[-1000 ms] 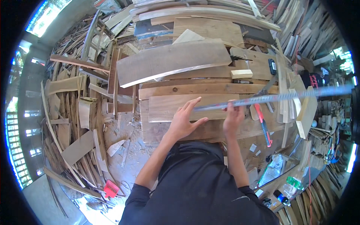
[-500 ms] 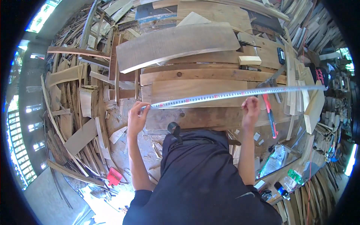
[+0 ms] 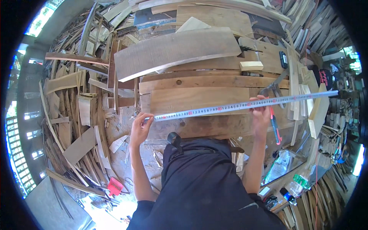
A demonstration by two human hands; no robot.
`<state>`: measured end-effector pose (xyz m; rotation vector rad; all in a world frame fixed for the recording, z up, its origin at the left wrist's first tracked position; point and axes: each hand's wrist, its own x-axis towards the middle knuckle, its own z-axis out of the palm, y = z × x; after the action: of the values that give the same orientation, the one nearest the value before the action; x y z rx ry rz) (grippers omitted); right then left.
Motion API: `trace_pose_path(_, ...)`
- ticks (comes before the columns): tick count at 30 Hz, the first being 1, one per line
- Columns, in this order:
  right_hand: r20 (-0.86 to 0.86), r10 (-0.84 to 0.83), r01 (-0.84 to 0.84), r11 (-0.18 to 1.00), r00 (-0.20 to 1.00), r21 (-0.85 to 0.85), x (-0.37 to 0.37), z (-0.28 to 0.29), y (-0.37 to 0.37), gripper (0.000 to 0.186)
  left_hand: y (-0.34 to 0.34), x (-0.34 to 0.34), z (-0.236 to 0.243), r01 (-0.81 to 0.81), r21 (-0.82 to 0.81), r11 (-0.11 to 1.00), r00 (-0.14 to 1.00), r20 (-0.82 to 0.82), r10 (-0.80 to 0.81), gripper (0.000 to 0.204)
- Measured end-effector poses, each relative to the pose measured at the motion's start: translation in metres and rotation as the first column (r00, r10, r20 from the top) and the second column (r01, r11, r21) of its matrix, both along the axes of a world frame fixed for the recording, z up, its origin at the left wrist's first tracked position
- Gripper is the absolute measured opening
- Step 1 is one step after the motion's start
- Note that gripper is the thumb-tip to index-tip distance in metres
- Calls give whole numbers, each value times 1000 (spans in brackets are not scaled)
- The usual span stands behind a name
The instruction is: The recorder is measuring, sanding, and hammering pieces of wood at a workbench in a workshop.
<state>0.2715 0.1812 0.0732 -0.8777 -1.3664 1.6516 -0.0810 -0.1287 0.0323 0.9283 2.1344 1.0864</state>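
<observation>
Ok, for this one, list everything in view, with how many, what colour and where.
measuring tape: 1, white with red marks, stretched between and past the hands
flat board: 1, light brown, below the tape
large board: 1, grey-brown, farther back
small block: 1, pale, right of large board
dark device: 1, black, back right
tool handle: 1, red and dark, right
scoop: 1, red, floor at lower left
wood pieces: many, browns, left, back and right
clothing: black, lower centre
left hand: 1, bare, pinching tape's left end
right hand: 1, bare, at the tape, grip unclear
</observation>
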Motion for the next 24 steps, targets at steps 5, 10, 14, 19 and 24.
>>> trace_pose_path(5, 20, -11, 11, 999, 1000, 37, 9, -4, -8, 30, 8, 0, 5, -52, 1, 999, 998, -29, 52, 13)
trace_pose_path(10, 117, -166, 163, 986, 979, 37, 13, -26, -12, 14, 27, 5, 6, -152, 65, 986, 985, -71, 157, 12)
trace_pose_path(14, 395, -258, 230, 966, 882, 119, 24, -49, -10, 20, 32, 7, 1, -133, 85, 987, 968, -204, 148, 11)
trace_pose_path(19, 504, -393, 315, 919, 769, 237, 36, -70, -6, 22, 28, 8, -10, -223, 70, 972, 964, -132, 230, 11)
trace_pose_path(24, 506, -413, 324, 910, 757, 259, 32, -74, -7, 22, 31, 8, -5, -250, 55, 967, 959, -125, 255, 13)
